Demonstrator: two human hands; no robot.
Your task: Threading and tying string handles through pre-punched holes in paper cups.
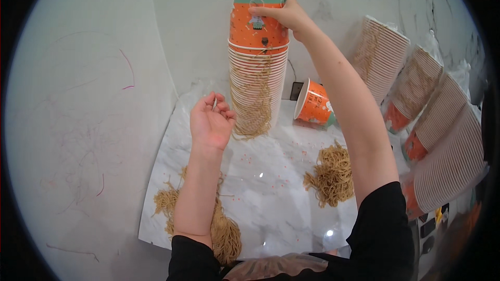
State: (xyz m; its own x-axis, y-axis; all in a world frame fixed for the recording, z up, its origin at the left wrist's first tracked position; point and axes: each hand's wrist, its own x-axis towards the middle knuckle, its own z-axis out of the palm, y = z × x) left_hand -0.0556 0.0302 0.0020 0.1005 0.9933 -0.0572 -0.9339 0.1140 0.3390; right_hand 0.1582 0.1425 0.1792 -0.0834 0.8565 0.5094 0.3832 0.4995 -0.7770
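Note:
A tall stack of white-rimmed paper cups (240, 86) stands upside down by the wall. On top is an orange paper cup (247, 23) with a green band at its upturned base. My right hand (284, 16) grips this cup near its top, thumb across the front and fingers behind its right side. Tan string (255, 99) hangs in loose loops down the front of the stack. Just left of the stack's lower part is my left hand (211, 125), palm up with fingers loosely curled and apart; nothing shows in it.
A single orange cup (314, 103) lies on its side right of the stack. Bundles of tan string (333, 174) lie on the marble-patterned table (271, 224), more beneath my left forearm. Several bagged cup stacks (383, 54) lean along the right side. A socket (296, 91) is behind.

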